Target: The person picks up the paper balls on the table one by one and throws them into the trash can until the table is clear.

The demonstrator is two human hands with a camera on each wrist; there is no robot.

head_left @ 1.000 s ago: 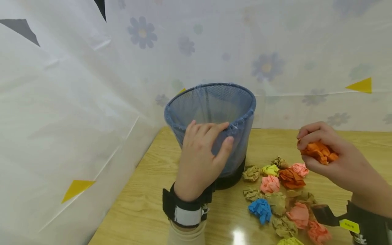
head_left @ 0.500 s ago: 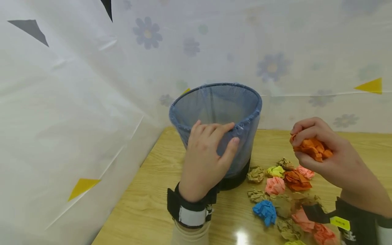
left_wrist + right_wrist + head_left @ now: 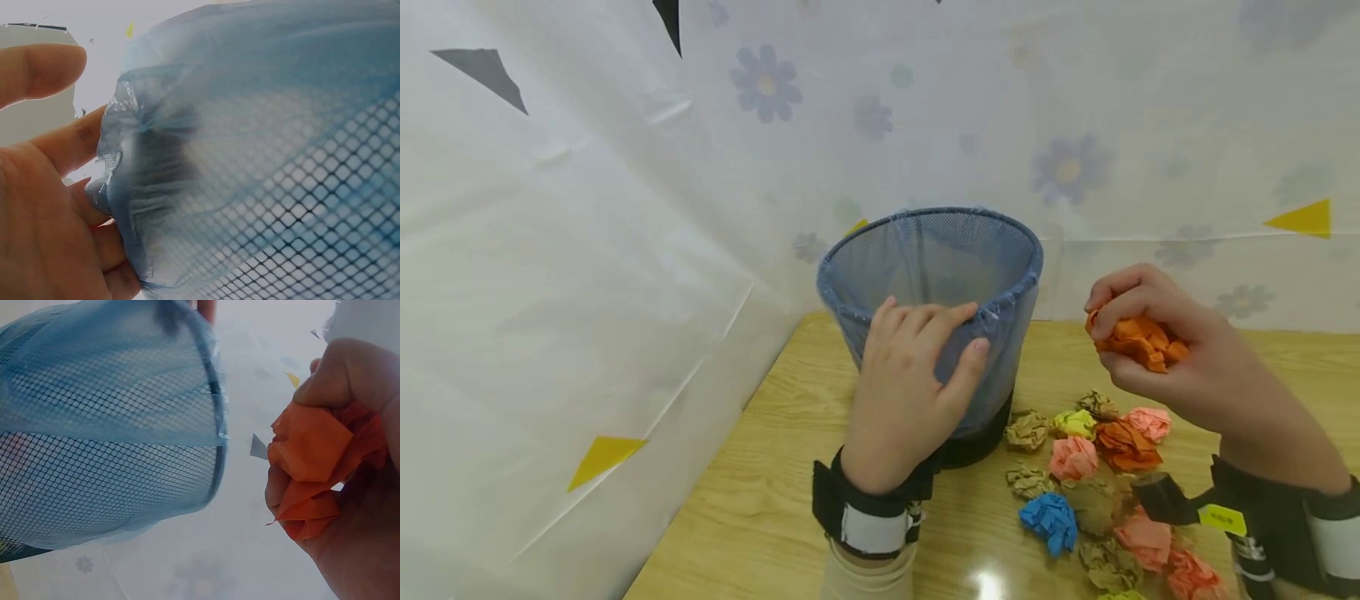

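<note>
A mesh wastebasket (image 3: 992, 250) lined with a blue plastic bag stands on the wooden table (image 3: 760, 492) near the left wall. My left hand (image 3: 910, 375) holds its near side, fingers at the rim and thumb against the mesh; the left wrist view shows the fingers (image 3: 44, 75) beside the bag-covered mesh (image 3: 281, 187). My right hand (image 3: 1150, 342) grips a crumpled orange paper ball (image 3: 1138, 340) in the air to the right of the basket rim, seen close in the right wrist view as the orange paper ball (image 3: 312, 469) beside the basket (image 3: 106, 425).
Several crumpled paper balls lie on the table right of the basket: a blue one (image 3: 1048, 521), pink ones (image 3: 1071, 457), an orange one (image 3: 1123, 443), a yellow one (image 3: 1075, 422) and brown ones (image 3: 1026, 429). White flowered sheets wall in the left and back.
My right hand has lifted the orange paper ball up and to the left, closer to the basket rim. The left hand keeps its hold on the basket.
</note>
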